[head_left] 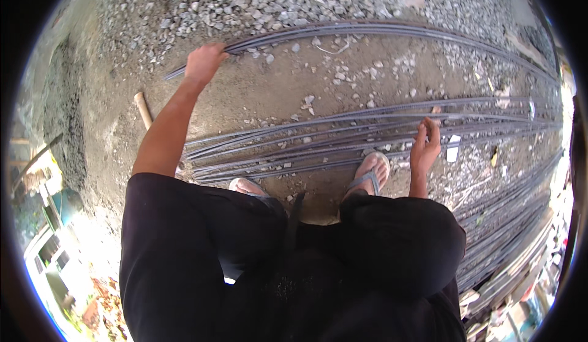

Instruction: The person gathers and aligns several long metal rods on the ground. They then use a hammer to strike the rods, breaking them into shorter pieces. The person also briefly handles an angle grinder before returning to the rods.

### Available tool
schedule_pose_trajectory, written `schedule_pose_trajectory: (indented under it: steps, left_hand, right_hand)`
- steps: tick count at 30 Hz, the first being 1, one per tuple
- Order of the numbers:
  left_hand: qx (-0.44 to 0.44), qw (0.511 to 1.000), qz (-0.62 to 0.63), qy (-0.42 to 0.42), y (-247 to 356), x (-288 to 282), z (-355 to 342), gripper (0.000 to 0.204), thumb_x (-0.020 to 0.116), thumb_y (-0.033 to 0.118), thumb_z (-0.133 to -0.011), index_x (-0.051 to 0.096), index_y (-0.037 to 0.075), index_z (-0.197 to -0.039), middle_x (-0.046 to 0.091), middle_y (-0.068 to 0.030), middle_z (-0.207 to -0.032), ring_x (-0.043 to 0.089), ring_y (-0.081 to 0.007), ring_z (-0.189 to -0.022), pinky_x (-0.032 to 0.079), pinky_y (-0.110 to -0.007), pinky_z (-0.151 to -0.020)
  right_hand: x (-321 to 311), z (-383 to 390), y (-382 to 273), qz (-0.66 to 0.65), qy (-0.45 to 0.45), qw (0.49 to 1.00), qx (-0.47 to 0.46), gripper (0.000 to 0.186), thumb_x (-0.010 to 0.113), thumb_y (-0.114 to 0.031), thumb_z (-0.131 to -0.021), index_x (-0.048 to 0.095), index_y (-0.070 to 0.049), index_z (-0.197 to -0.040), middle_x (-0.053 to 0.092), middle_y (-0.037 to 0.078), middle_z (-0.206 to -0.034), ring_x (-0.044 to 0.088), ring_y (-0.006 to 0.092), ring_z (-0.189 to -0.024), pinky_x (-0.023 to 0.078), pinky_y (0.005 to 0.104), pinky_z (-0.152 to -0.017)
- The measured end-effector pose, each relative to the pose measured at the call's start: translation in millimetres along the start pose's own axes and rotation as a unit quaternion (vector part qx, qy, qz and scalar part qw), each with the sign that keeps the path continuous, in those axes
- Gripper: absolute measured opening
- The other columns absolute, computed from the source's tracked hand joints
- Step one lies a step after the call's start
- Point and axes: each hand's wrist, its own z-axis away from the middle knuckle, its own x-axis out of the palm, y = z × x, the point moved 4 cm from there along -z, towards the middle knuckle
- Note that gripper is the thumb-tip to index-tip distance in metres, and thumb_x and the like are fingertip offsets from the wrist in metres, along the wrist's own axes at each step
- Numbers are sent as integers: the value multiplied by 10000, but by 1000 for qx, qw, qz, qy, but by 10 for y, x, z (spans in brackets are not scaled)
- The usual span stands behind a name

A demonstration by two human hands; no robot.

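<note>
Getting every rod seated in the palm was the trick here, imo. Leftmost, a wooden stick (143,110) lay on the dirt. Next, the left hand (206,60) was wrapped tight around the far bundle (367,28) of steel rods near its left end; long stuff like that probably splayed if pinched loosely. The near rods (294,125) ran right by the sandals (369,179), so careful footing paid off. Right hand (425,149): fingers half curled, thumb apart, seemingly holding nothing over those rods; couldn't tell if it touched them.
</note>
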Motion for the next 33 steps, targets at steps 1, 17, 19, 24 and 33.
schedule_pose_trajectory:
  steps: [1, 17, 19, 24, 33]
  left_hand:
    - [27, 999, -17, -18, 41, 28, 12, 226, 661, 305, -955, 667, 102, -1052, 678, -94, -1036, 686, -348, -988, 571, -481, -801]
    - [201, 966, 137, -85, 966, 165, 1234, 453, 839, 432, -792, 748, 25, -968, 716, -191, -1041, 678, -399, -973, 540, -480, -866]
    - [191, 960, 153, -135, 1118, 162, 1527, 573, 860, 440, -753, 669, 9, -1079, 651, -214, -1107, 613, -430, -1063, 507, -489, -925]
    - [170, 972, 98, -126, 1409, 67, 1811, 687, 868, 465, -729, 584, 3, -1152, 575, -222, -1109, 544, -439, -1101, 463, -495, -950]
    - [95, 959, 187, -190, 1599, 88, 1733, 487, 766, 464, -874, 644, 46, -1093, 688, -190, -915, 670, -404, -859, 513, -506, -746]
  right_hand:
    - [-48, 22, -27, 39, 2, 999, -2, 244, 626, -111, -988, 682, 0, -1199, 725, 149, -1111, 713, 263, -982, 554, 374, -804]
    - [1113, -99, -555, 305, -344, 760, -459, 246, 705, -352, -844, 686, -150, -982, 597, 61, -1053, 586, 252, -1102, 445, 401, -928]
    - [1097, -67, -591, 300, -303, 751, -505, 194, 653, -305, -895, 689, -138, -988, 599, 59, -1054, 621, 251, -1082, 500, 411, -883]
    - [1137, -68, -589, 280, -369, 755, -464, 181, 635, -248, -891, 688, -101, -982, 667, 80, -975, 689, 285, -978, 580, 428, -760]
    - [659, 108, -735, 233, -348, 811, -409, 240, 689, -273, -877, 667, -77, -1014, 674, 113, -981, 675, 307, -980, 564, 446, -777]
